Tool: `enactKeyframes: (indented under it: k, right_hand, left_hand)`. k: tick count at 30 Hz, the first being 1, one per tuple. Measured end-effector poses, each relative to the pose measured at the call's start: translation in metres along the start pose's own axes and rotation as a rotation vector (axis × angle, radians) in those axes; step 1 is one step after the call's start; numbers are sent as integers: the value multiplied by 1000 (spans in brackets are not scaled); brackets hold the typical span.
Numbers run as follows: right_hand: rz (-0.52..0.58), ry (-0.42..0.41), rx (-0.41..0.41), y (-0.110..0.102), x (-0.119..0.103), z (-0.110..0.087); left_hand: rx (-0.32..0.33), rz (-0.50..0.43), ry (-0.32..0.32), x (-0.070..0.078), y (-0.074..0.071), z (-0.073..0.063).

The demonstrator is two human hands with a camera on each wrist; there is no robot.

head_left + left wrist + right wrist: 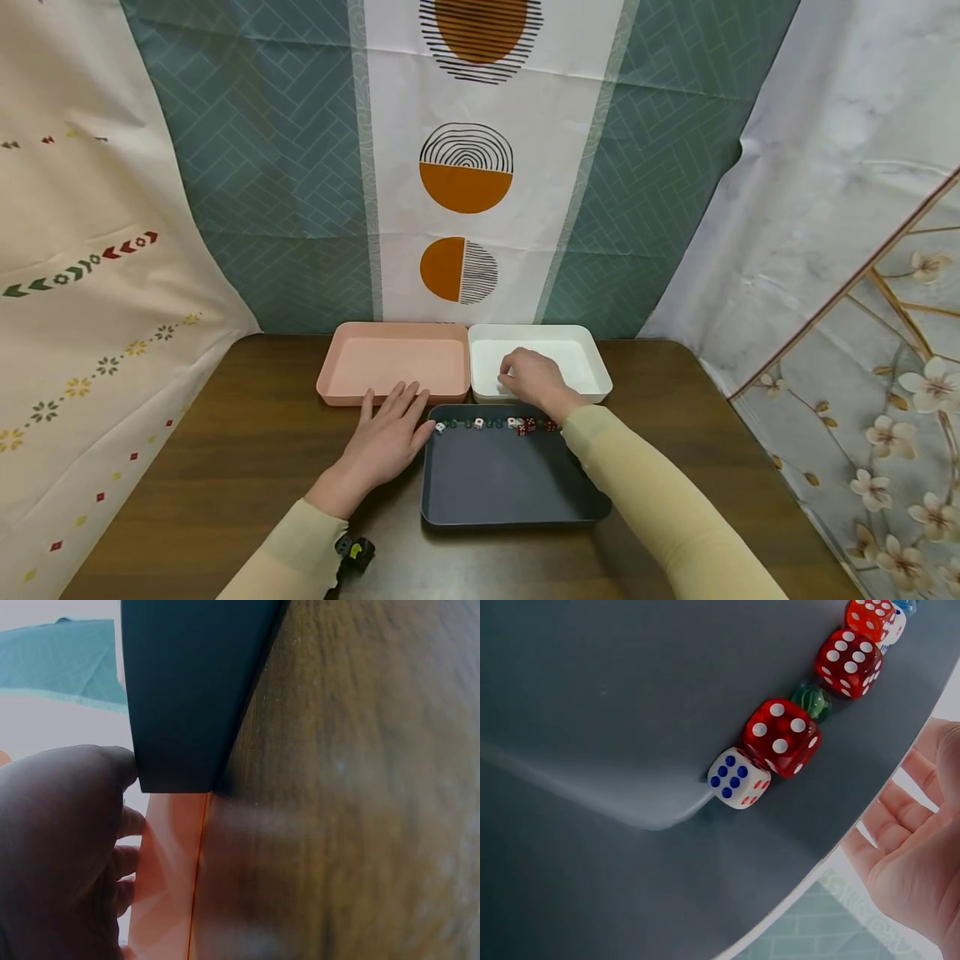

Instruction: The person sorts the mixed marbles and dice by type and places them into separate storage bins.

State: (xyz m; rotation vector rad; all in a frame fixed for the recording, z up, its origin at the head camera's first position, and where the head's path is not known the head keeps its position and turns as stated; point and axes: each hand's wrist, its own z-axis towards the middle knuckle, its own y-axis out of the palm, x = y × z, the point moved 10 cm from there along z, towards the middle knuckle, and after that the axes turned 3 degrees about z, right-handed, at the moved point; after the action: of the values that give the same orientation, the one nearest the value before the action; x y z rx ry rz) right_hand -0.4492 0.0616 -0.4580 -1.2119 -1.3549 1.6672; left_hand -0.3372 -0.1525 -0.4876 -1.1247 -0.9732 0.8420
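Observation:
My left hand (382, 442) lies with straight, spread fingers at the near edge of the pink tray (397, 358). Its thumb touches the upper left corner of the dark grey tray (510, 483). Over the white tray (573, 358) hovers my right hand (534, 379), fingers bent toward the thumb; whether anything sits between the fingertips is hidden. Along the grey tray's far side runs a row of dice and marbles. In the right wrist view a white die (739, 778) touches a red die (781, 737), with a green glass marble (812, 703) beyond.
All three trays stand on a brown wooden table (247, 467), pink and white side by side behind the grey one. Patterned cloth (300, 167) hangs behind the table. A small black device (356, 552) is at my left wrist.

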Motion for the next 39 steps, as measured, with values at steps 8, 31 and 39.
enactKeyframes:
  k: [8, 31, 39]
  right_hand:
    - [1, -3, 12, -5, 1, -4]
    - [9, -218, 100, -33, -22, -51]
    - [14, -265, 112, -37, -29, -71]
  left_hand:
    - [2, 0, 2, 0, 0, 1]
    - [-14, -8, -7, -4, 3, 3]
    - [-19, -10, -5, -3, 3, 2]
